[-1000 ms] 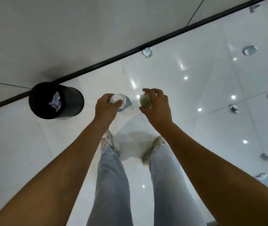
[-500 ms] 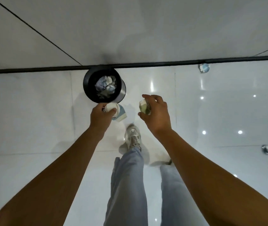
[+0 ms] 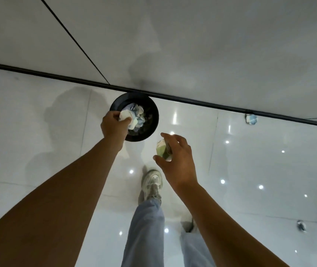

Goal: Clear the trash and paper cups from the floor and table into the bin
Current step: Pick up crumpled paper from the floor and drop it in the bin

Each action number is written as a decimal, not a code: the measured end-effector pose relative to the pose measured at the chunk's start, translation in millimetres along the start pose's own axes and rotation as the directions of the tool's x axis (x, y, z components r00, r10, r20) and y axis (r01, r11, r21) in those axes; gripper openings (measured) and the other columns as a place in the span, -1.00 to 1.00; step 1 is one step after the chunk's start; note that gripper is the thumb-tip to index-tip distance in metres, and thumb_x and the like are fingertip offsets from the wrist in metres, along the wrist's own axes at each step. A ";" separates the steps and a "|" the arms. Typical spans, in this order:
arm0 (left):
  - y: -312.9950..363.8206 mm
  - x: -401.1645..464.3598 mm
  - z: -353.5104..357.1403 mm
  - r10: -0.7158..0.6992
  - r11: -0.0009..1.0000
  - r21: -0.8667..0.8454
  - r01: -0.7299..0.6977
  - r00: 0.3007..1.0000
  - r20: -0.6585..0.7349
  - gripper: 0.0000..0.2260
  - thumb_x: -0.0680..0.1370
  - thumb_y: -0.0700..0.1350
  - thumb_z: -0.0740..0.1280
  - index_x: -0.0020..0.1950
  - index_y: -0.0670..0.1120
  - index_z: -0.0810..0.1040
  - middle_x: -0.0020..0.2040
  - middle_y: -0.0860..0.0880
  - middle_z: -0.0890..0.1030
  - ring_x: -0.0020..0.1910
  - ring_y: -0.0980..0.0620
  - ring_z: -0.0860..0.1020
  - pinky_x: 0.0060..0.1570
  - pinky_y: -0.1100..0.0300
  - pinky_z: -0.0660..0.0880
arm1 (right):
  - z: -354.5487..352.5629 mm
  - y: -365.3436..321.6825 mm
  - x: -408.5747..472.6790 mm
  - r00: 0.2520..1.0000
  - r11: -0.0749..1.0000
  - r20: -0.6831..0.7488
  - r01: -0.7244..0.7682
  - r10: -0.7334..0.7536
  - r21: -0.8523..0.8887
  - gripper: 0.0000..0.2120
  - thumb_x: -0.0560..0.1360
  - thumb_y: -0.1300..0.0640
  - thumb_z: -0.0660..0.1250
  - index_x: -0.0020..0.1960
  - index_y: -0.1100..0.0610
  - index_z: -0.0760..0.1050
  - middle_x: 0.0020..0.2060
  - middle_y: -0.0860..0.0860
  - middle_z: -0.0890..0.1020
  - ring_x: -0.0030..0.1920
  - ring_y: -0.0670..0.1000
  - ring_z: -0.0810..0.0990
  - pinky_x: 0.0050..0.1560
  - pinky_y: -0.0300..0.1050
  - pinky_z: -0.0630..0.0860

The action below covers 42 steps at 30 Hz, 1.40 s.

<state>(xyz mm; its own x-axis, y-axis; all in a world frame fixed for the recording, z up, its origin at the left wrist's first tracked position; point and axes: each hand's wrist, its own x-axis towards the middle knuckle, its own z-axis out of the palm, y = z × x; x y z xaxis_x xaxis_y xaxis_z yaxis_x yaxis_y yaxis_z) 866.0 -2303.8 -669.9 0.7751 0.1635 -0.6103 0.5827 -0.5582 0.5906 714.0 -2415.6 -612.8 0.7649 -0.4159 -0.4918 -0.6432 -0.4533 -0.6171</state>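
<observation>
Already part-filled, the bin (image 3: pixel 134 116) sits at twelve o'clock under the left hand (image 3: pixel 113 126) gripping a white cup (image 3: pixel 125 116), the right hand (image 3: pixel 177 158) clutches a green cup (image 3: pixel 162 150), and scraps (image 3: pixel 251 119) remain at two o'clock.

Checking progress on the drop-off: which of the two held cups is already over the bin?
The white-and-blue cup in the left hand is over the bin; the green cup in the right hand is beside it.

A glossy white tiled floor (image 3: pixel 269 170), dotted with reflections of small ceiling lights, meets a pale grey panelled wall (image 3: pixel 192 35) along a black skirting strip (image 3: pixel 202 102) crossing the view.
</observation>
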 end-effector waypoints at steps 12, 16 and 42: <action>-35.0 -4.5 -26.1 -0.125 0.992 0.004 0.127 0.979 0.163 -0.79 0.48 -0.14 0.38 0.10 -0.08 0.55 0.04 -0.12 0.62 0.07 -0.08 0.58 0.17 -0.05 0.52 | 11.1 -36.0 66.7 0.994 0.995 0.070 0.091 -0.088 -0.038 -0.37 0.42 0.13 0.44 0.43 -0.04 0.30 0.37 0.03 0.36 0.32 0.10 0.34 0.24 0.05 0.48; -37.4 -16.2 -38.5 -0.101 0.995 -0.007 0.103 0.983 0.151 -0.78 0.49 -0.12 0.39 0.12 -0.07 0.54 0.07 -0.06 0.61 0.07 -0.05 0.58 0.13 0.01 0.54 | 22.6 -54.4 88.1 0.981 0.990 0.172 0.105 -0.087 -0.097 -0.20 0.41 0.14 0.47 0.51 -0.09 0.12 0.51 0.00 0.17 0.48 0.11 0.17 0.38 0.10 0.35; 68.2 -231.5 221.3 0.198 0.872 0.260 -0.415 0.784 0.588 -0.83 0.47 -0.15 0.41 0.02 0.03 0.52 0.00 0.09 0.54 -0.10 0.14 0.52 -0.19 0.34 0.37 | -209.0 239.0 -71.5 0.863 0.883 -0.258 -0.352 0.435 0.309 -0.32 0.49 0.13 0.39 0.50 -0.07 0.15 0.48 -0.01 0.25 0.42 0.08 0.28 0.33 -0.05 0.32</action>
<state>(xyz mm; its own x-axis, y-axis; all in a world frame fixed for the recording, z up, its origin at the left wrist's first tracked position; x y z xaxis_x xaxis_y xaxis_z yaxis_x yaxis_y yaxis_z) 672.2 -2559.8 -605.2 0.5794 -0.4608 -0.6722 0.1230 -0.7659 0.6311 498.6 -2659.0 -596.7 0.3717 -0.7596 -0.5337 -0.8272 -0.0101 -0.5618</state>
